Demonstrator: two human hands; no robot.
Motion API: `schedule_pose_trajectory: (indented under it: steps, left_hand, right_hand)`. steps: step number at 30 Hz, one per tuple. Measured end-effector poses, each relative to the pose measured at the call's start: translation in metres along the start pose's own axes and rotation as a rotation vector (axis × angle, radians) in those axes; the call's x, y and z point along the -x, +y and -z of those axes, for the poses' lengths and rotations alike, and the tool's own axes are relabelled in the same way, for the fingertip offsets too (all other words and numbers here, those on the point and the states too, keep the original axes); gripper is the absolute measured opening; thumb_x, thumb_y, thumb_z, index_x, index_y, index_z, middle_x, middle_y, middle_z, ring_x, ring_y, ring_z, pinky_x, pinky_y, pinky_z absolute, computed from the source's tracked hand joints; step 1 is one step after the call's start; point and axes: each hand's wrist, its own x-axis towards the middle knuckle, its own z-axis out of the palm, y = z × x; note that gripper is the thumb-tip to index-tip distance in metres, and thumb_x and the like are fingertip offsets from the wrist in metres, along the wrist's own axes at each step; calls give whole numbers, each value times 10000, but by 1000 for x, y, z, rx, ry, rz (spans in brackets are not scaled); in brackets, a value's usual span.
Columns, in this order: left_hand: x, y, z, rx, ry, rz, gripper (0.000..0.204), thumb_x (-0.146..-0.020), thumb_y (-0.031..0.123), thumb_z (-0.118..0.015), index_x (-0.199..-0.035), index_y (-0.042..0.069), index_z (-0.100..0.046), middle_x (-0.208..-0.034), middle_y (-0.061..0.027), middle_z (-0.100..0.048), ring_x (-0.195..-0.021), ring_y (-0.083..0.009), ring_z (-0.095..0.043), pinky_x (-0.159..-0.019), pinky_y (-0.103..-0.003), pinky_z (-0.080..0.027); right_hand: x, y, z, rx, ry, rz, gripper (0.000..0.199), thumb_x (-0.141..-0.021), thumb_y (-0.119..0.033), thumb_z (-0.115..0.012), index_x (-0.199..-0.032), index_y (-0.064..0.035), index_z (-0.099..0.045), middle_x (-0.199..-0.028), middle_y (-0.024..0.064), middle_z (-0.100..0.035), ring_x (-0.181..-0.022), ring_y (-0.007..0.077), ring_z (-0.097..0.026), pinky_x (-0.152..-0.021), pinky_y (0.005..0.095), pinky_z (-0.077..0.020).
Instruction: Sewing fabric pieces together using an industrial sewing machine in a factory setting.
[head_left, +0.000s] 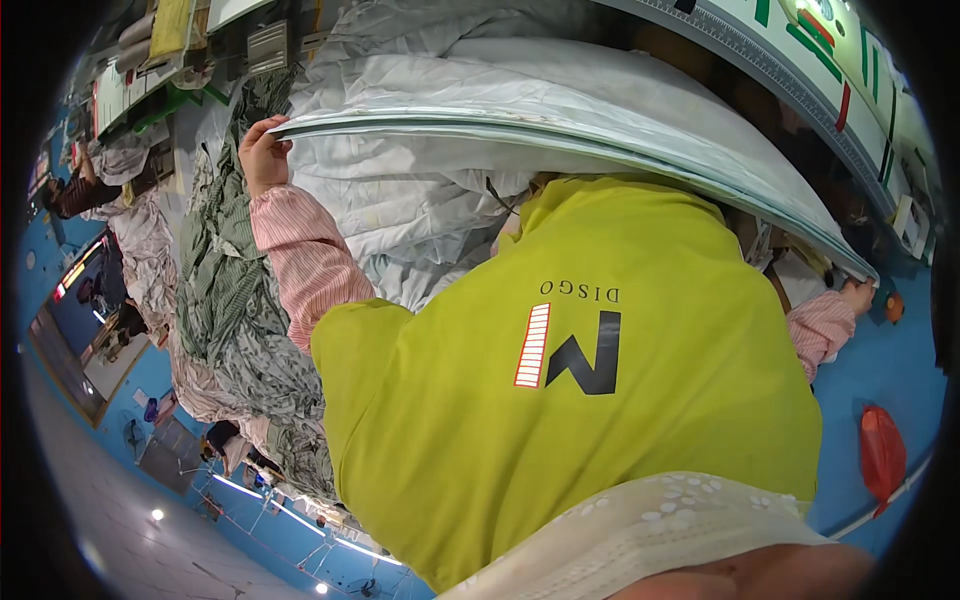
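**Both hands on the fabric stack edge**

Left hand [262, 150]: fingers curled closed over the corner of the layered white fabric stack [560, 125], thin flat plies with crumpled cloth above. Right hand [858, 295]: at the stack's far end; closure cannot be told. Striped green cloth [225, 290] lies rumpled below the left hand.

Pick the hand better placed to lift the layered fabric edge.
Probably left: the left hand visibly curls around the layered fabric edge at its end. The right hand sits at the far end, grip mostly hidden.
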Motion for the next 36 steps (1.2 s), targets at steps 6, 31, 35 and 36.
schedule_pose_trajectory:
  steps: [6,31,35,36]
  left_hand:
    - [-16,3,14,84,-231,23,184,-833,-106,-481,-892,-24,-635,-1005,-160,-649,-758,-191,-596,-590,-278,-476]
    - [-23,92,-62,-5,8,-390,87,-932,-35,-599,-995,-78,-640,-989,-153,-689,-887,-246,-686,-842,-339,-610]
    - [0,178,-87,-494,169,-701,115,-906,27,-653,-994,-45,-669,-793,-94,-690,-719,-144,-660,-663,-231,-528]
    - [8,205,-93,-518,222,-713,109,-904,26,-652,-985,-45,-671,-798,-97,-694,-730,-151,-665,-675,-237,-532]
  right_hand:
    - [-8,12,-23,-277,-1,-132,396,-950,-306,-594,-1231,-31,-639,-1178,184,-665,-993,282,-650,-913,351,-496]
    - [24,25,-59,66,-190,223,552,-787,-217,-658,-1307,-53,-580,-1048,215,-672,-967,385,-644,-849,419,-493]
    - [27,16,-100,151,-399,308,441,-825,-245,-671,-1220,-54,-638,-1034,226,-677,-933,371,-658,-815,436,-500]
    - [28,5,-118,-112,-443,177,389,-835,-243,-658,-1175,-53,-652,-1041,232,-674,-940,376,-657,-818,439,-500]
